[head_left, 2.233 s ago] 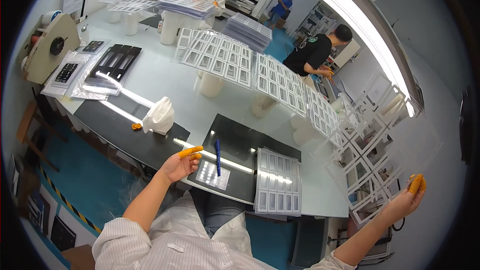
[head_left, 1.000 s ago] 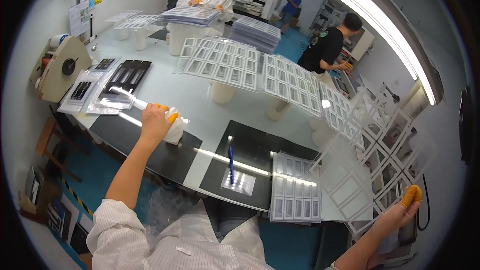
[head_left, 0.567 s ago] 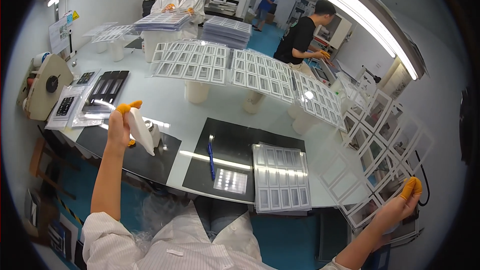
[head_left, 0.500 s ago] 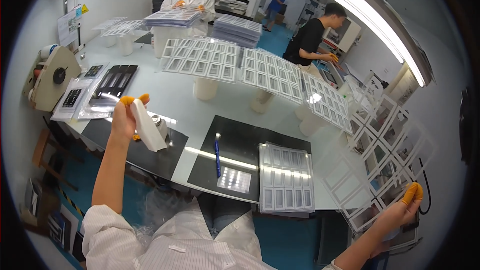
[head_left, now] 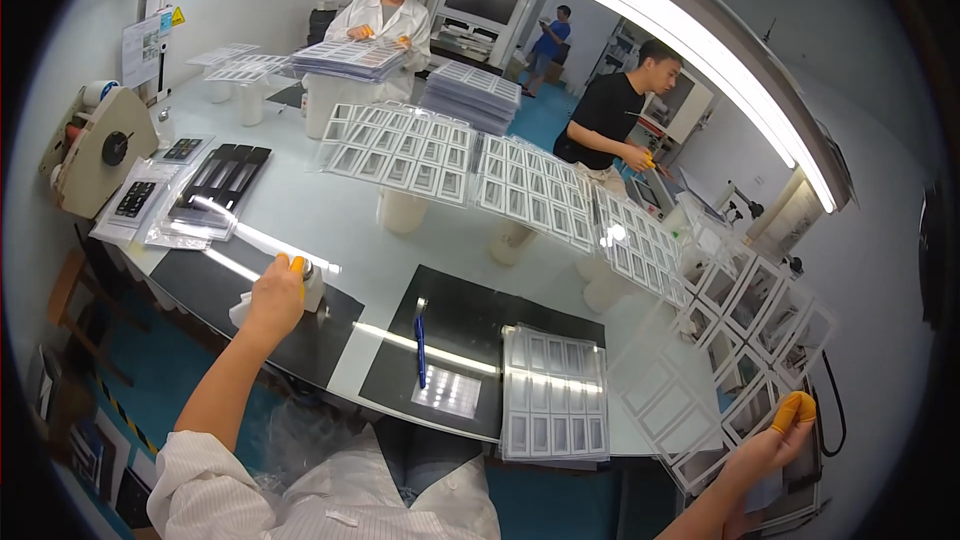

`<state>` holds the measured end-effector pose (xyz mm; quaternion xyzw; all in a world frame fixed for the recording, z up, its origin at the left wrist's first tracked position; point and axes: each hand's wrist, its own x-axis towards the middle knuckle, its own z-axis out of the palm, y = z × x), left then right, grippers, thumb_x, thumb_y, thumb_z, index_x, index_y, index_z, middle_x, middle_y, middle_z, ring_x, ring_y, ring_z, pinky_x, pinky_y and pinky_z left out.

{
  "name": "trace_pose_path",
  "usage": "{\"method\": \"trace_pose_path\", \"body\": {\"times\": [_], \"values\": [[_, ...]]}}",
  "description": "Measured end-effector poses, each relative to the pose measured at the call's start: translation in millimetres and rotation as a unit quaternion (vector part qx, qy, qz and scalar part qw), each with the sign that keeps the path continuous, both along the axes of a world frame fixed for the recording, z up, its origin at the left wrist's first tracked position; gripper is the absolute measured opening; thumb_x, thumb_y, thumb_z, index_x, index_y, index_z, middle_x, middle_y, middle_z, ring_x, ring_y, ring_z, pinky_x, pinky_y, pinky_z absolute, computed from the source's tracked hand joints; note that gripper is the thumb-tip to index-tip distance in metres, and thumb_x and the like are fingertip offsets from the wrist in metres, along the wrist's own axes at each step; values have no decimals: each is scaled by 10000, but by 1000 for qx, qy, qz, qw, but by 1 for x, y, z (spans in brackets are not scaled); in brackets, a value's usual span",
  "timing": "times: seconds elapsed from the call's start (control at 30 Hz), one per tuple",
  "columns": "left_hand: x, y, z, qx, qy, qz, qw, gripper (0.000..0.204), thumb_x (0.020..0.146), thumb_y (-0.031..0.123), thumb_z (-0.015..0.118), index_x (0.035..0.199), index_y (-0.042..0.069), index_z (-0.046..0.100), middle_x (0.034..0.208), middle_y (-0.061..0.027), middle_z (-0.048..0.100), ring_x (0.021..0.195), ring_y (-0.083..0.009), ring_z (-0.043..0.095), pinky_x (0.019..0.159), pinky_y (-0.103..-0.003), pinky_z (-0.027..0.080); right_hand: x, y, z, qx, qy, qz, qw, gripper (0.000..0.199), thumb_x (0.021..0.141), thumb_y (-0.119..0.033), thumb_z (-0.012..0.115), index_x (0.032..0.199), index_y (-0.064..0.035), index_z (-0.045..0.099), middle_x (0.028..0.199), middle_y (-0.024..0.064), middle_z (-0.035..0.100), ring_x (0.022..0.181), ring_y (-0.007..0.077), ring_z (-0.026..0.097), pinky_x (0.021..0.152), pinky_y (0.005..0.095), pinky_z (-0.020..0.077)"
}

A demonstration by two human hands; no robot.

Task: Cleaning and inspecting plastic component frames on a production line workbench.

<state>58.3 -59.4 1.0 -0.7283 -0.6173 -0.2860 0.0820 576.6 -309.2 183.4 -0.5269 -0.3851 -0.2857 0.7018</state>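
My left hand, with orange finger cots, is closed on a folded white cloth whose end pokes out behind the hand. Its fingertips are at a small bottle with a metal top; whether they press on it I cannot tell. Out at the right, my right hand, in orange finger cots too, pinches the lower edge of a clear sheet with white rectangular frames. That sheet is raised and tilted. In front of me lie a blue pen and a stack of framed sheets on a black mat.
More framed sheets rest on white cylinders across the table. Black parts in bags lie at left beside a beige round-sided device. A seated person handles sheets opposite; another in black works at far right.
My left hand has come down with the cloth from above the table to the bottle. The right hand still holds the framed sheet, slightly lower; the whole view has shifted a little.
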Motion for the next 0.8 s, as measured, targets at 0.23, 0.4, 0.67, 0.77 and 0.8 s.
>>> {"method": "trace_pose_path", "body": {"times": [0.23,0.4,0.67,0.77,0.8], "values": [[-9,7,-4,-38,114,0,993,144,728,-5,525,870,-18,548,823,-136,521,732,-286,579,648,-367,485,-21,8,8,-13,-19,23,999,145,915,-62,462,1005,37,518,958,66,548,898,116,496,845,218,373],[-3,9,3,-17,73,-32,997,181,737,-2,520,915,-25,548,835,-152,521,739,-313,574,639,-379,477,-14,-3,20,23,-45,15,999,172,911,-77,473,1026,42,521,968,73,558,904,136,516,863,236,382],[52,-49,68,-68,-333,-269,901,395,799,-46,395,1180,-35,496,826,-109,542,687,-178,546,628,-297,460,-21,47,98,143,26,133,980,151,875,-88,495,965,20,550,865,49,552,831,110,499,786,243,383],[93,-66,100,-184,-488,-338,783,390,844,-35,336,1202,-23,489,788,-93,545,649,-133,527,613,-251,456,-35,56,125,160,49,163,972,126,873,-105,501,924,-3,556,822,36,545,791,108,491,768,236,375],[102,-69,107,-197,-540,-389,720,394,860,-28,308,1211,-13,487,760,-90,545,621,-130,523,599,-237,452,-43,61,133,156,49,192,968,117,873,-113,503,903,-15,559,797,29,540,769,108,487,762,232,374]]}}
